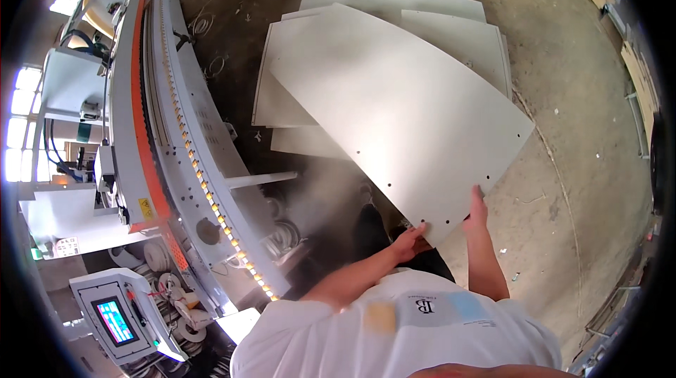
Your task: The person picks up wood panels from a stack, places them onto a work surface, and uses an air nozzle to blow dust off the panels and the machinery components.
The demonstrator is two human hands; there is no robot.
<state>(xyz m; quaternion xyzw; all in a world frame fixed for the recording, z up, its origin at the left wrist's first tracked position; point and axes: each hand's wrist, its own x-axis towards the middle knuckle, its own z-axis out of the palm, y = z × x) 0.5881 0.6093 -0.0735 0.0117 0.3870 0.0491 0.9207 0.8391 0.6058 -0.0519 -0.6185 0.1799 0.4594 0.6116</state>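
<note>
A large white board [394, 110] with several small dark holes near its near end slants across the middle of the view. My left hand [408, 243] grips the board's near corner, its thumb on the top face and its fingers hidden below. On the near right edge, my right hand [477, 210] holds the same board, with part of its grip out of sight underneath. Beyond and partly under the held board lie several other white boards [451, 33], stacked at differing angles.
Along my left runs a long grey machine with an orange stripe [146, 167] and a row of yellow rollers [204, 184]. A control box with a lit screen [115, 320] stands at the lower left, beside rolls of banding [158, 257]. Concrete floor [563, 124] extends to the right.
</note>
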